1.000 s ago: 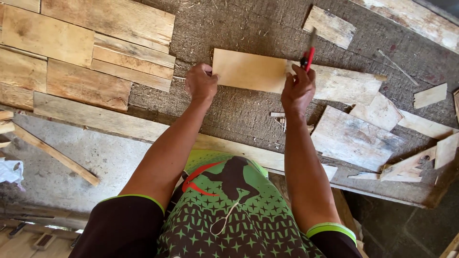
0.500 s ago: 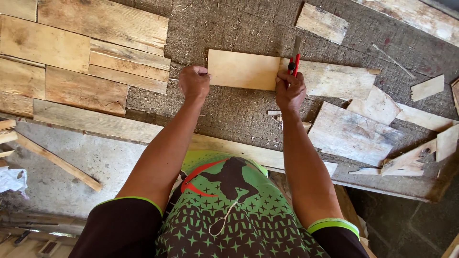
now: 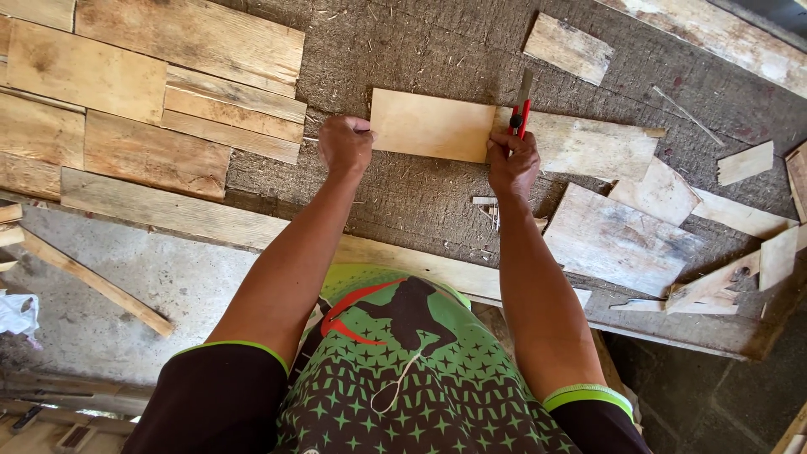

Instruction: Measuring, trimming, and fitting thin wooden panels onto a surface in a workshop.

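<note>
Plywood piece [image 3: 432, 125] between hands, left hand [image 3: 345, 145] gripping its edge; right hand [image 3: 513, 164] grasping red cutter [image 3: 521, 109]

A pale tan, evenly coloured wooden panel [image 3: 431, 124] is seen on a grey-brown, fibrous work surface [image 3: 403, 50]. A red-handled cutter [image 3: 523, 108] with a grey blade is shown at the panel's right edge. Weathered grey-white board offcuts [image 3: 618, 240] are scattered to the right, and warmer brown planks [image 3: 151, 92] are laid to the left. A green shirt [image 3: 420, 378] patterned with dark stars, a black figure and red strokes is worn, with black sleeves [image 3: 210, 403] edged in green.
</note>
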